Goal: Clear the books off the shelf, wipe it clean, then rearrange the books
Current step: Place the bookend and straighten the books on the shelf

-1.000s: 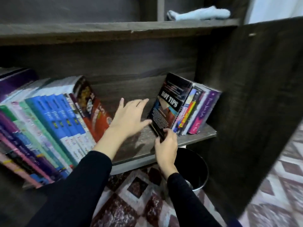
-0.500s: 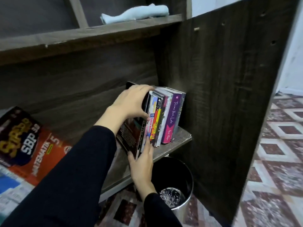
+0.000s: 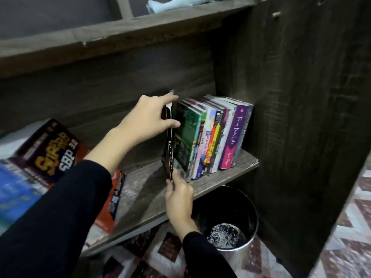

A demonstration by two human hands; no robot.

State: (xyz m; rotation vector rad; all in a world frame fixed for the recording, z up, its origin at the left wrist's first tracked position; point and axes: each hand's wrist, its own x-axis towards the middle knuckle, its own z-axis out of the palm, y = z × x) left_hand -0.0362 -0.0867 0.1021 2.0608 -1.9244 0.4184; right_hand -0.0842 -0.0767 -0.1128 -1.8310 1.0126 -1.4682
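Two hands, seen from the head view, are being held on a thin black book (image 3: 170, 145) with HOT TIPS lettered on its spine. It is being kept upright on the shelf (image 3: 224, 177), just beside the left end of a row of books (image 3: 210, 135). Its top is being pinched by the left hand (image 3: 148, 119), thumb on one face, fingers (image 3: 167, 98) over the upper edge. Its lower spine corner is being pinched by the fingers of the right hand (image 3: 179, 199). The row is being propped against the side panel (image 3: 301, 117), with a purple book (image 3: 232, 137) near that end. Larger books (image 3: 50, 153) are leaning at the shelf's left. A pale blue cloth (image 3: 176, 3) is lying on the upper shelf (image 3: 120, 37), and a bin (image 3: 241, 249) is standing on the patterned floor (image 3: 351, 227).
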